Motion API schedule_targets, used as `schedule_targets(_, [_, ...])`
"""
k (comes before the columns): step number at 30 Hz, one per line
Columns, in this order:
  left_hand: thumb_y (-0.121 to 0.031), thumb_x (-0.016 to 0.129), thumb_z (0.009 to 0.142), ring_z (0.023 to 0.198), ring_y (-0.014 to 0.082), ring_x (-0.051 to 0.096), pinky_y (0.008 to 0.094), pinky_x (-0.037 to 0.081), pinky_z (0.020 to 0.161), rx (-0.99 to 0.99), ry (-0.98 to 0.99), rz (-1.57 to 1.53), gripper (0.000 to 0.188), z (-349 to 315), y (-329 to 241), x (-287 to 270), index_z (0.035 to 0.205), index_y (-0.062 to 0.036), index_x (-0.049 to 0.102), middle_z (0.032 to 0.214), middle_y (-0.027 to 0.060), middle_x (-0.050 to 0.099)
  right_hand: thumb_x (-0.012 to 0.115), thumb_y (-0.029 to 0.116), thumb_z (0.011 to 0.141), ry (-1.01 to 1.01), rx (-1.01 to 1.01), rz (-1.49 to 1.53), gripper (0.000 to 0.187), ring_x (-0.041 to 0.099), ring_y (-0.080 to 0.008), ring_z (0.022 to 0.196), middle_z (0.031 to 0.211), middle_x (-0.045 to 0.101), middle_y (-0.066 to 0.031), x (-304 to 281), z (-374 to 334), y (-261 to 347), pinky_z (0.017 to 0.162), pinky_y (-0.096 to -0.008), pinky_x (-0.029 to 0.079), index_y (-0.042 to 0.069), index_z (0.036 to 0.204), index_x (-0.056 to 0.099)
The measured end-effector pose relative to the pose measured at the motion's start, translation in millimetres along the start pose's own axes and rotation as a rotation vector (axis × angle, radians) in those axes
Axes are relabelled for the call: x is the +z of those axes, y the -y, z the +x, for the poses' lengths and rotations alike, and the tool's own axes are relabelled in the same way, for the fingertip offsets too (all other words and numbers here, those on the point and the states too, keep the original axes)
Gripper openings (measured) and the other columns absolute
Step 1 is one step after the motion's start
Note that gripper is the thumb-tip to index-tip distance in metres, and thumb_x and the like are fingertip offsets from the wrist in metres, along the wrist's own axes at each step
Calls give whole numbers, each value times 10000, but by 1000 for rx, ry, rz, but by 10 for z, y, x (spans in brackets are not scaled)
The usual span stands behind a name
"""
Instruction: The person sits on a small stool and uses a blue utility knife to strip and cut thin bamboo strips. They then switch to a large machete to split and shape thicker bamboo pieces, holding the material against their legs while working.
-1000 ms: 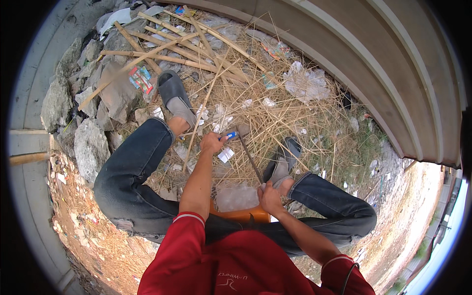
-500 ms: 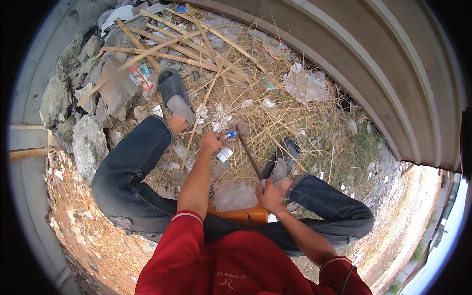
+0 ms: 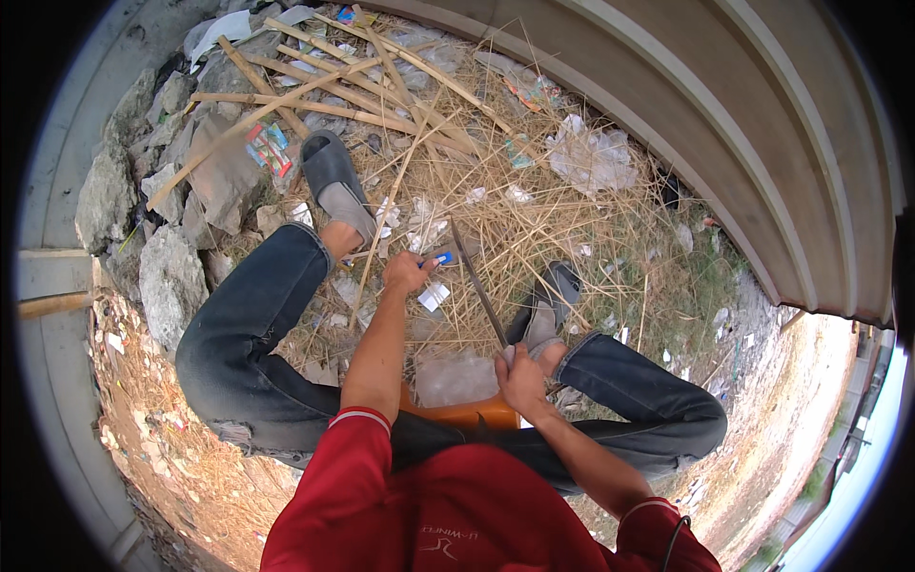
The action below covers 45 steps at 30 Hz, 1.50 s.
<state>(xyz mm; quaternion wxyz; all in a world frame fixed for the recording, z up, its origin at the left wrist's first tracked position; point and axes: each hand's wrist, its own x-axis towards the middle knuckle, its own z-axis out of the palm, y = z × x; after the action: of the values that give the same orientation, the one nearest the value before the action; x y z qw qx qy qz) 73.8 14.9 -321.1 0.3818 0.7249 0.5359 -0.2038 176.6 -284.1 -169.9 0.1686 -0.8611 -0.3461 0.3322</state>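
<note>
My left hand [image 3: 408,273] is closed on a small blue-and-white object [image 3: 443,258], too small to name for certain. A long, narrow knife [image 3: 481,294] with a dark blade slants up and left from my right hand [image 3: 521,383], which is wrapped round its pale handle. The blade's tip lies just beyond the blue-and-white object; I cannot tell whether they touch. Below my left hand a white piece of paper [image 3: 434,296] lies on the straw. An orange seat [image 3: 467,414] shows between my legs, with a clear plastic sheet [image 3: 456,380] just in front of it.
Cut bamboo strips [image 3: 372,114] are piled at the far left, beside grey rocks [image 3: 173,281]. Dry straw [image 3: 534,224] and scraps cover the ground between my sandalled feet. A crumpled plastic bag [image 3: 593,157] lies to the far right, near a ribbed metal sheet [image 3: 686,124].
The knife's tip has shifted slightly away from me and left. My left hand keeps its grip, with the blue-and-white object turned a little.
</note>
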Motion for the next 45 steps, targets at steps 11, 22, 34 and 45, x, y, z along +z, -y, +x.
schedule_targets(11, [-600, 728, 857, 985, 325, 706, 424, 549, 879, 95, -106, -73, 489, -8, 99, 74, 1025, -147, 807, 999, 135, 756, 694, 236, 963, -162, -96, 272, 349, 646, -530, 741, 763, 658, -307, -10, 32, 125, 620, -572, 490, -11, 1151, 533])
schedule_targets(22, [-521, 763, 866, 752, 256, 647, 391, 513, 756, 178, -47, -416, 454, 78, 373, 167, 953, -77, 799, 797, 127, 708, 704, 295, 946, -361, 43, 68, 321, 531, -392, 877, 768, 643, -213, -248, 163, 255, 868, -492, 381, 6, 1053, 614])
schedule_targets(34, [-669, 763, 781, 808, 293, 697, 408, 534, 780, 110, -143, -348, 599, 11, 334, 192, 891, -81, 801, 816, 139, 729, 709, 382, 939, -237, 109, 262, 428, 504, -437, 875, 821, 555, -335, -301, 145, 340, 844, -506, 408, -24, 1057, 645])
schedule_targets(45, [-684, 770, 761, 840, 319, 707, 418, 545, 796, 115, -192, -337, 581, 26, 327, 254, 883, -117, 813, 833, 141, 738, 698, 252, 959, -389, 138, 507, 329, 607, -232, 678, 773, 650, -160, -390, 525, -132, 649, -371, 487, -65, 1010, 623])
